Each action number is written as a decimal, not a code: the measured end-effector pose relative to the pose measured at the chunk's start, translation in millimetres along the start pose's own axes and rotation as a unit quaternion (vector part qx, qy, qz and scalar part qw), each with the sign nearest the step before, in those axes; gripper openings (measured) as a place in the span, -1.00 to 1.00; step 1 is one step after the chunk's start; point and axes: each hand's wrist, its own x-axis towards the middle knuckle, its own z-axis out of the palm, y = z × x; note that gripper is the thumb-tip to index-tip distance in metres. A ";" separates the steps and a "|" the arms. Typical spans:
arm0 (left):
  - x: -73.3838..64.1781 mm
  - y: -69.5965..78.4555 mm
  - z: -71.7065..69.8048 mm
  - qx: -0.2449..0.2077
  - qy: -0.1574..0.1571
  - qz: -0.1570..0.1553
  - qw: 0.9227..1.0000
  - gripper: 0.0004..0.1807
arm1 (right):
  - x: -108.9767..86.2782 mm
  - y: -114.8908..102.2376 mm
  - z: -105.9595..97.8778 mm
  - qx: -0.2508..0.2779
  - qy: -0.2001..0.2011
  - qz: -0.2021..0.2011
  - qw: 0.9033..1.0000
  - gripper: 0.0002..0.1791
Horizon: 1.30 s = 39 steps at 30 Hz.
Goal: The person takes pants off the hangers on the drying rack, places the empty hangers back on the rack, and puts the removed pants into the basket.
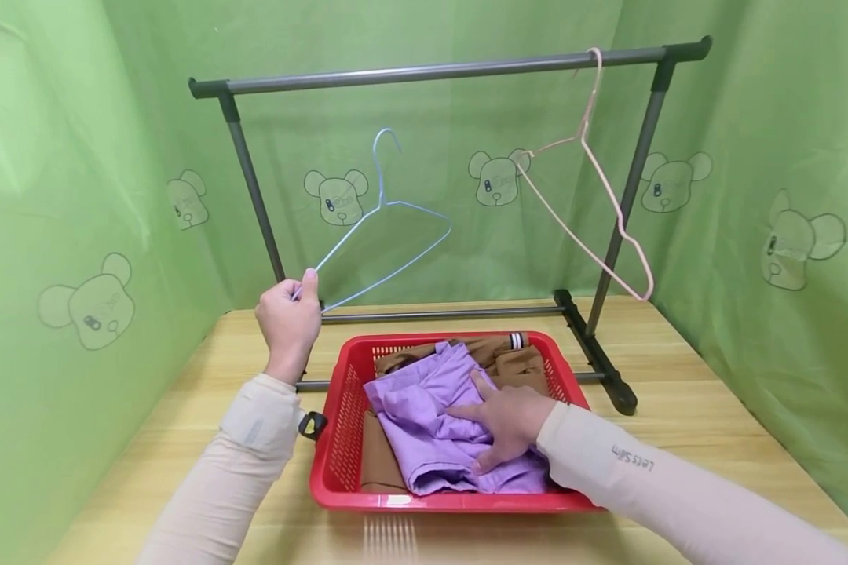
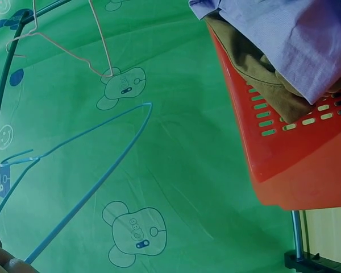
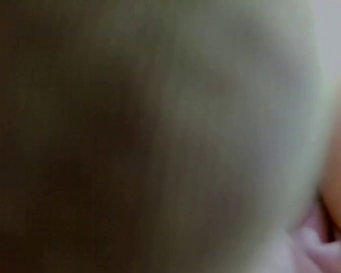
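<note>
In the head view my left hand grips one end of a blue wire clothes hanger, its hook pointing up. The left wrist view shows the same hanger reaching out from my fingers at the lower left corner. My right hand rests with spread fingers on a crumpled purple garment, whose exact kind I cannot tell. This garment lies over brown clothes in a red plastic basket. A blurred dark surface covers most of the right wrist view, with a bit of purple cloth at the lower right.
Behind the basket stands a grey clothes rack with black feet. A pink hanger hangs from the right part of its bar. Green curtains with bear drawings surround the wooden table.
</note>
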 end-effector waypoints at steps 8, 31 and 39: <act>-1.3 -0.2 0.5 0.002 0.000 0.006 1.000 -0.52 | -0.9 3.6 1.0 0.004 0.002 -0.018 1.000 -0.17; -3.0 1.8 5.2 0.006 0.002 0.004 1.000 -0.54 | -8.1 22.5 -7.9 0.115 0.082 -0.074 0.987 -0.47; -3.5 1.5 4.9 0.008 0.003 0.006 1.000 -0.53 | -11.4 30.5 -15.5 0.137 0.085 -0.097 0.982 -0.42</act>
